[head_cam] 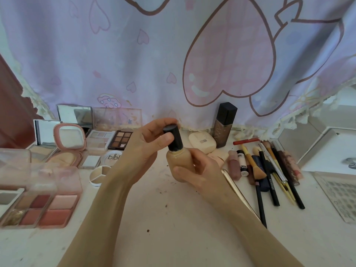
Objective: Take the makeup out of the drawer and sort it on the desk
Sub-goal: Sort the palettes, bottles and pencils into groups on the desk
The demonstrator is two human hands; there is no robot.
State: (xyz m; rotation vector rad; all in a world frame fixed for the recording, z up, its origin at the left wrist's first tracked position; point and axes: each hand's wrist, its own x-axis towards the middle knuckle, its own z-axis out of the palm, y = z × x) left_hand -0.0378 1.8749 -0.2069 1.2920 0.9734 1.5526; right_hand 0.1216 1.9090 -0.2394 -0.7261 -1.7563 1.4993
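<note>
Beige foundation bottle (180,160) sits lifted above the desk (173,218), gripped round its body by the right hand (194,170); the left hand (148,147) curls round its black cap (173,138).

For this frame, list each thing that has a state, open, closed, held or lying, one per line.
Foundation bottle: capped, held upright above the desk.
Left hand: fingers grip the bottle's black cap.
Right hand: holds the bottle's body.
Dark bottle: capped, standing.
Pink compact: open.
Blush palette: lid open.
Brushes and pencils: lying on the desk.
</note>
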